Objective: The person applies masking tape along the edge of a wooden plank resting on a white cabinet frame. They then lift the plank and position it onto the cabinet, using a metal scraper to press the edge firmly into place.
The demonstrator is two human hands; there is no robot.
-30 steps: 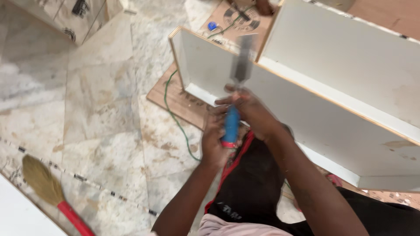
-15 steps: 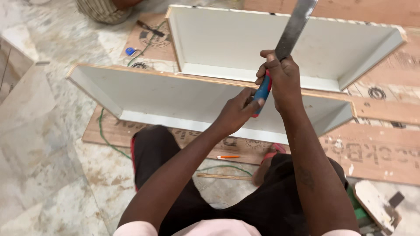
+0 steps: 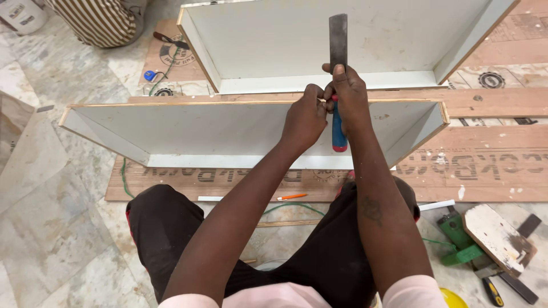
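My right hand [image 3: 348, 94] grips a chisel [image 3: 338, 40] with a blue and red handle, its flat metal blade pointing up and away. My left hand [image 3: 305, 117] rests against the top edge of a white U-shaped board frame [image 3: 217, 128] right beside the chisel handle, fingers curled at the plywood edge. A second white frame [image 3: 274, 40] lies just behind the first. Both forearms reach forward over my dark trousers.
Brown plywood sheets [image 3: 491, 165] lie under the frames on a marble floor [image 3: 51, 217]. An orange pencil [image 3: 292, 197] and green cable [image 3: 123, 177] lie near my knees. A green power tool [image 3: 456, 234], a white offcut [image 3: 496, 236] and a screwdriver [image 3: 492, 291] sit at right. A person in striped clothing [image 3: 105, 20] is at top left.
The view swung from the floor to straight over the two frames. Both hands stayed on the chisel area, with the chisel brought upright over the near frame's top edge.
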